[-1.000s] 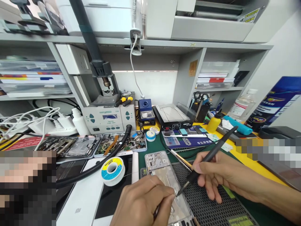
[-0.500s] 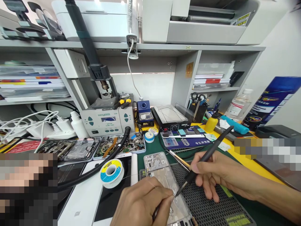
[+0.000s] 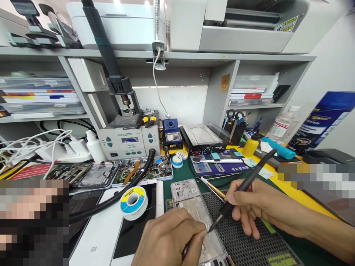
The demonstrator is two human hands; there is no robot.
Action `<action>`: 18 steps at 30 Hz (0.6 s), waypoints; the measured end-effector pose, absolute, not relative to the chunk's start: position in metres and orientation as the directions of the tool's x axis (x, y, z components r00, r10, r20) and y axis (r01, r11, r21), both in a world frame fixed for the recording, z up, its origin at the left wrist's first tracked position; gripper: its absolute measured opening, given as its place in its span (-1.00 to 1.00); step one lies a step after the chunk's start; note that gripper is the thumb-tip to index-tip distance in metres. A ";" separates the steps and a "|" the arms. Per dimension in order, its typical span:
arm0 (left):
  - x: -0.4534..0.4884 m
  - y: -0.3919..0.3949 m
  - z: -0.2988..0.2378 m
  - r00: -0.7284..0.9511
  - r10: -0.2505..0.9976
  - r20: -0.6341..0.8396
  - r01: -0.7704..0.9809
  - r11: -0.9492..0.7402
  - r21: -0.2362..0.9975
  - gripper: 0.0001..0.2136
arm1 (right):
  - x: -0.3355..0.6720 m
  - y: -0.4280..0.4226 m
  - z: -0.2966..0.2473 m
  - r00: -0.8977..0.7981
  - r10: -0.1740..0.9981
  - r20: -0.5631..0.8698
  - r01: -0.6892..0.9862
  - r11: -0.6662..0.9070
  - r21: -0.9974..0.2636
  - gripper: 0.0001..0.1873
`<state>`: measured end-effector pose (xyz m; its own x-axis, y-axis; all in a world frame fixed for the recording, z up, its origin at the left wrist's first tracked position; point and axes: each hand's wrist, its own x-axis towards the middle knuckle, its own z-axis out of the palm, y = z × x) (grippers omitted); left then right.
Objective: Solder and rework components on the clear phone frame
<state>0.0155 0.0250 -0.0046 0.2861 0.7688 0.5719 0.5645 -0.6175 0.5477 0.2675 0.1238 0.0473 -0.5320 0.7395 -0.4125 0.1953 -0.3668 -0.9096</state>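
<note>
My right hand grips a black pen-shaped tool, with a metal section and a dark pointed tip slanting down to the left. That tip is beside the pinched thumb and forefinger of my left hand; whether they touch, I cannot tell. My left hand is closed, and whatever its fingertips hold is too small or hidden to name. Both hands are over a silvery phone frame, which lies on a dark perforated mat. To the left, a spool of solder wire rests on a phone, a thin strand leaving it towards my left hand.
White and black phones lie at left, crossed by a thick black hose. Behind are a hot-air station, a tray of small parts and a flat heating plate. A yellow bottle stands at right.
The view has shifted slightly, moving everything a little to the right in the picture. Both hands keep nearly the same pose over the phone frame, the tool tip still beside my left fingertips.
</note>
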 end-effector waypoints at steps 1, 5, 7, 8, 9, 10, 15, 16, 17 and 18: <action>0.015 0.025 -0.005 0.286 0.768 0.573 0.560 -0.620 0.550 -0.79 | 0.267 0.124 0.047 -0.530 0.741 -0.412 0.195 -0.366 -0.910 -0.65; 0.015 0.025 -0.006 0.285 0.756 0.589 0.546 -0.633 0.548 -0.80 | 0.266 0.124 0.047 -0.525 0.745 -0.411 0.196 -0.364 -0.911 -0.65; 0.015 0.025 -0.007 0.289 0.754 0.590 0.545 -0.636 0.546 -0.80 | 0.266 0.124 0.047 -0.524 0.746 -0.411 0.196 -0.364 -0.911 -0.64; 0.016 0.025 -0.007 0.285 0.754 0.591 0.547 -0.635 0.546 -0.79 | 0.266 0.124 0.047 -0.524 0.747 -0.410 0.196 -0.363 -0.911 -0.64; 0.016 0.025 -0.007 0.279 0.757 0.591 0.552 -0.630 0.546 -0.79 | 0.266 0.124 0.047 -0.523 0.747 -0.410 0.195 -0.363 -0.911 -0.64; 0.016 0.025 -0.008 0.272 0.759 0.591 0.558 -0.625 0.546 -0.79 | 0.266 0.124 0.047 -0.522 0.748 -0.410 0.195 -0.362 -0.911 -0.64; 0.016 0.026 -0.006 0.277 0.766 0.580 0.569 -0.617 0.544 -0.81 | 0.266 0.123 0.048 -0.523 0.747 -0.410 0.194 -0.364 -0.911 -0.66; 0.016 0.026 -0.005 0.275 0.769 0.577 0.565 -0.615 0.549 -0.80 | 0.266 0.123 0.048 -0.524 0.746 -0.410 0.194 -0.365 -0.911 -0.66; 0.016 0.026 -0.004 0.270 0.773 0.574 0.562 -0.611 0.558 -0.80 | 0.266 0.123 0.049 -0.525 0.746 -0.410 0.193 -0.365 -0.911 -0.66; 0.016 0.025 -0.003 0.264 0.776 0.572 0.558 -0.607 0.566 -0.79 | 0.267 0.123 0.049 -0.524 0.746 -0.410 0.192 -0.366 -0.911 -0.66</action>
